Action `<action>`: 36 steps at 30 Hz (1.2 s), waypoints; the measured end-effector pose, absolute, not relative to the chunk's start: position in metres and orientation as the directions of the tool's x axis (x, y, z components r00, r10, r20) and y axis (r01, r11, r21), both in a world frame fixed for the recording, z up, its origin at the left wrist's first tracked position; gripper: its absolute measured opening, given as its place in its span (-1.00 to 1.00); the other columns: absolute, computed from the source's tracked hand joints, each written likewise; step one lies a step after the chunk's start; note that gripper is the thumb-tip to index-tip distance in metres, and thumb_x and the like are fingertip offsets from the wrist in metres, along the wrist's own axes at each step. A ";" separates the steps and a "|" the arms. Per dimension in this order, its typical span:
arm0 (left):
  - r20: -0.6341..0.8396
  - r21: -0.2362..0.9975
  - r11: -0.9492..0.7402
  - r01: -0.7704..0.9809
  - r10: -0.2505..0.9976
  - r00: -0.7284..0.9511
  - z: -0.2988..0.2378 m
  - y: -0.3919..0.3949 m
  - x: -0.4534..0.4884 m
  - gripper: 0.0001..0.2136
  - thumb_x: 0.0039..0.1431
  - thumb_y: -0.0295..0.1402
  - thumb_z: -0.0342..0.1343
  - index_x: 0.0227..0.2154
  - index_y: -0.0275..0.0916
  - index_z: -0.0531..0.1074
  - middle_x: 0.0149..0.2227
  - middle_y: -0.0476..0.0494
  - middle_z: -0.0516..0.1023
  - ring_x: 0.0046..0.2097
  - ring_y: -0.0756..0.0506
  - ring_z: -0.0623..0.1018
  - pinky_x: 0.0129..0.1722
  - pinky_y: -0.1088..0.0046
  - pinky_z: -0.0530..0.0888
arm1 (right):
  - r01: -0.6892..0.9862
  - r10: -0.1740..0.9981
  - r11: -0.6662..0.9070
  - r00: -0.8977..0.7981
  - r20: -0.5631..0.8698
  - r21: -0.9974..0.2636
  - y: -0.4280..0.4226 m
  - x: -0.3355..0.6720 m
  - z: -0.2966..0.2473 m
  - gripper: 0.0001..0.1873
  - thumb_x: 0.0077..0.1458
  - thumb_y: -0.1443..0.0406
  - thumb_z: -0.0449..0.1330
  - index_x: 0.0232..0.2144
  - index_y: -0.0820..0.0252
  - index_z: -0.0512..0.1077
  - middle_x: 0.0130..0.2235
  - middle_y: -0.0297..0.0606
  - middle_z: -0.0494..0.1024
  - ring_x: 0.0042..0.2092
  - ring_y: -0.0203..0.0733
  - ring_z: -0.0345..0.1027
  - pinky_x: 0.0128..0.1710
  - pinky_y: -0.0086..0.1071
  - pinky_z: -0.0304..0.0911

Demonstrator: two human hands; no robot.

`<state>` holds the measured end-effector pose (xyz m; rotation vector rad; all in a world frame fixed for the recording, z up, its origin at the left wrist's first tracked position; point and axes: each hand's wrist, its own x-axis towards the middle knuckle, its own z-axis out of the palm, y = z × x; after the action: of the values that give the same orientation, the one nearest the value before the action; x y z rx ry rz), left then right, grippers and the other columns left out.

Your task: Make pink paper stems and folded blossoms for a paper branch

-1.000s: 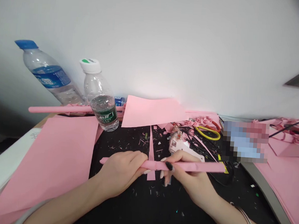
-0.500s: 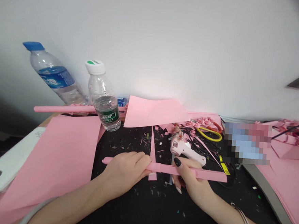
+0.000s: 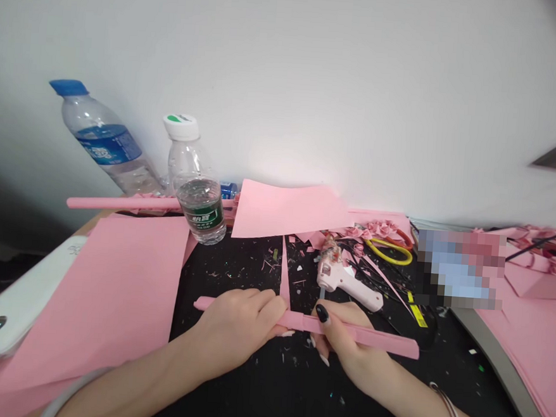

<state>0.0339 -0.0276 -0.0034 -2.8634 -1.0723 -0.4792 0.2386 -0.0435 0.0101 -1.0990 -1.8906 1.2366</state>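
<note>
Over a black table [image 3: 264, 404], the left hand [image 3: 241, 326] wraps a pink paper tube [image 3: 387, 343]; the right [image 3: 356, 357] pinches it farther right. Probably light and easily crushed, it suits gentle holds near mid-length. Beyond: a glue gun [image 3: 349, 285], then a sheet [image 3: 287, 212].

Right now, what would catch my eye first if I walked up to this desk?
Probably the long pink stick at the front, held in the left hand and right hand. Next, perhaps, the white-capped bottle behind and to the left, then the pale glue gun just beyond the right hand.
</note>
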 end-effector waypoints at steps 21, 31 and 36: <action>0.368 0.895 -0.376 0.239 0.926 0.079 0.005 -0.007 0.008 -0.68 0.30 -0.26 -0.32 -0.17 -0.25 0.31 -0.21 -0.20 0.46 -0.14 -0.13 0.45 -0.18 0.32 0.41 | -0.249 0.998 0.053 0.057 0.040 -0.967 -0.008 0.260 0.015 -0.57 0.08 0.21 -0.02 -0.79 0.15 0.13 -0.82 -0.46 0.04 -0.73 -0.39 -0.12 -0.67 -0.44 -0.06; -0.008 0.896 0.158 -0.416 0.940 0.341 0.002 -0.007 0.024 -0.49 0.27 -0.13 -0.48 -0.16 -0.32 0.33 -0.14 -0.31 0.50 -0.13 -0.19 0.51 -0.05 0.13 0.39 | -0.170 0.998 -0.020 -0.057 -0.011 -0.985 -0.019 0.251 0.012 -0.54 0.07 0.22 0.06 -0.81 0.21 0.22 -0.80 -0.42 0.11 -0.72 -0.42 -0.10 -0.71 -0.45 -0.27; -0.015 0.853 0.217 -0.474 0.919 0.394 -0.002 -0.009 0.022 -0.44 0.26 -0.09 -0.46 -0.20 -0.37 0.38 -0.21 -0.31 0.53 -0.18 -0.19 0.52 -0.05 0.20 0.36 | -0.101 0.996 -0.017 -0.093 -0.007 -0.995 -0.025 0.251 0.005 -0.52 0.15 0.17 0.01 -0.76 0.21 0.22 -0.78 -0.42 0.15 -0.71 -0.41 -0.08 -0.71 -0.46 -0.22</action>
<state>0.0219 -0.0089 -0.0016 -2.8300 -1.9227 -3.3361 0.2507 -0.0249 0.0051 -1.0970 -1.1952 1.3323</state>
